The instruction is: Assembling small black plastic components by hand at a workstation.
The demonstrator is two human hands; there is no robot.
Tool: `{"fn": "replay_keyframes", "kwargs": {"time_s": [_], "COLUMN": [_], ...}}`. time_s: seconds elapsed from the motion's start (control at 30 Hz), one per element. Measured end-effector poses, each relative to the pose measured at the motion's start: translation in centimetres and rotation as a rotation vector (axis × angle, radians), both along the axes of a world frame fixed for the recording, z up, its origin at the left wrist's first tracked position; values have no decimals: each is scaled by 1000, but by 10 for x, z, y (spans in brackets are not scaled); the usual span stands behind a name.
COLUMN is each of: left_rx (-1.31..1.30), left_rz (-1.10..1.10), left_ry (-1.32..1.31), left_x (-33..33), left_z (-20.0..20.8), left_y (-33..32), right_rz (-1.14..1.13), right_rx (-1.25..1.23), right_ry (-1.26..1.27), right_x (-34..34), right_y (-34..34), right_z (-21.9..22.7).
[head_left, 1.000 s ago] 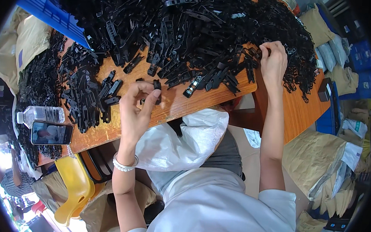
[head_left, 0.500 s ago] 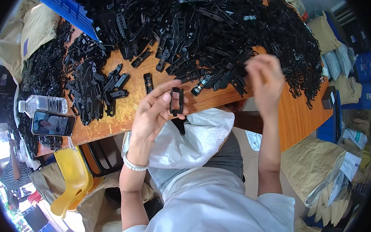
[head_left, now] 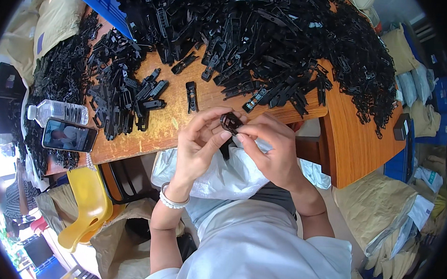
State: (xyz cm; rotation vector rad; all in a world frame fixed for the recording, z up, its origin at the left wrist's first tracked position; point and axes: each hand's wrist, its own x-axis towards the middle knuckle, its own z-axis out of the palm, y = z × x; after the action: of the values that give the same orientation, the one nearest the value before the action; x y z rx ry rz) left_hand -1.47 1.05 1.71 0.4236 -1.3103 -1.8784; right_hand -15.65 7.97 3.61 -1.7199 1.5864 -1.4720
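My left hand (head_left: 195,145), with a white beaded bracelet at its wrist, holds a small black plastic frame part (head_left: 229,121) between thumb and fingers. My right hand (head_left: 276,150) meets it from the other side, its thumb and forefinger pinched at the part's lower right end. Whether the right fingers also hold a second piece is hidden. Both hands are above a white woven sack (head_left: 206,175) on my lap, just off the table's front edge. Beyond them, a single black clip-like part (head_left: 192,97) lies apart on the wooden table (head_left: 168,121).
A large heap of black plastic parts (head_left: 276,35) covers the table's far side, with a smaller pile (head_left: 119,89) at left. A water bottle (head_left: 61,113) and phone (head_left: 69,135) stand at the left edge. A yellow chair (head_left: 84,202) and brown paper sacks (head_left: 378,208) flank me.
My right hand has come down from the heap to my left hand and now pinches at the black frame part. The left hand has tilted the part; the whole view has shifted slightly.
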Motion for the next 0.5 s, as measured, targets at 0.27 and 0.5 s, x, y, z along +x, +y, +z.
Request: {"fn": "replay_keyframes", "kwargs": {"time_s": [0.27,0.5], "left_rx": [-911,-862], "left_rz": [285,543], "left_ry": [-496,-1028], "left_x": [0,9], "left_z": [1,-24], "left_y": [8,-49], "right_rz": [-15,-113], "right_rx": [295,309], "right_ry": [-294,-627], "right_x": [2,-3], "right_y": [11,17], "right_z": [-11,-22]}}
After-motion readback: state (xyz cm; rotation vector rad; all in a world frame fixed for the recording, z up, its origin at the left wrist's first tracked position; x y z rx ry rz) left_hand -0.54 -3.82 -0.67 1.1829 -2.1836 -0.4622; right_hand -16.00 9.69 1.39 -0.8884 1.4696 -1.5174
